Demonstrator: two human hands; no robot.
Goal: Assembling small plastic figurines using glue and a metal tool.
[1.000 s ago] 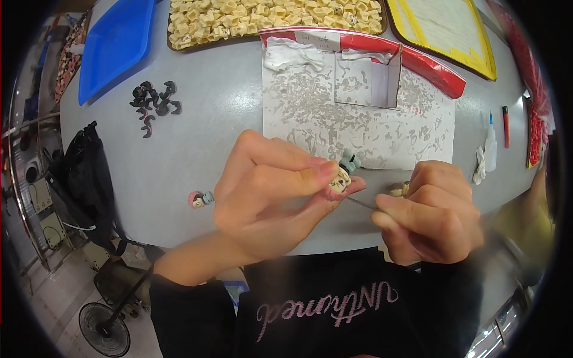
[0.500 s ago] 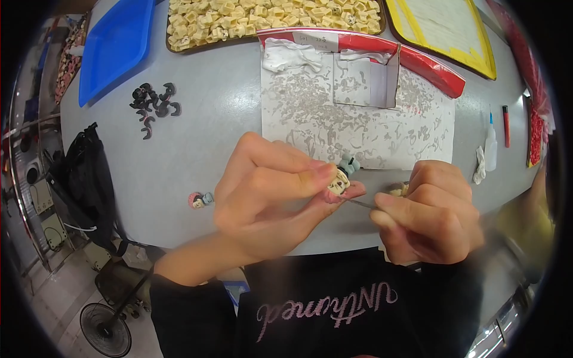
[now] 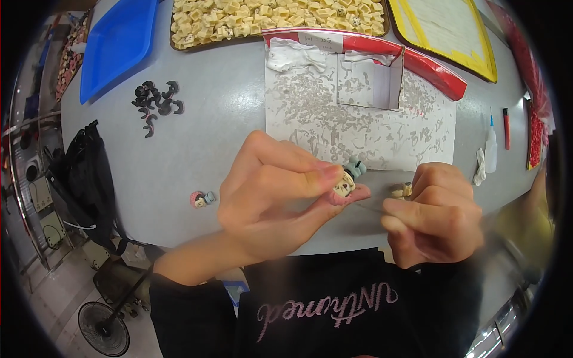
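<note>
Between the thumb and fingers of my left hand (image 3: 271,194) is a small figurine (image 3: 344,186) with a cream face, a pink part and a blue-grey part. It is held in front of me above the grey table. My right hand (image 3: 439,215) is closed on a thin metal tool (image 3: 373,207), whose blurred end points toward the figurine and looks slightly apart from it. Just beyond my right fingers lies a cream and brown piece (image 3: 401,190), partly hidden. Left of my left hand, a similar pink, cream and blue-grey figurine (image 3: 202,199) rests on the table.
Black curved pieces (image 3: 156,104) lie in a loose group at the left. Behind my hands is a grey-marked white sheet (image 3: 298,113) bearing an open box (image 3: 370,83). Farther back are a blue tray (image 3: 119,51) and a tray of cream pieces (image 3: 277,18). A dropper bottle (image 3: 490,149) stands right.
My right hand has drawn slightly right, and the tool's end has come away from the figurine. The cream and brown piece beyond that hand shows more. My left hand keeps its pinch.
</note>
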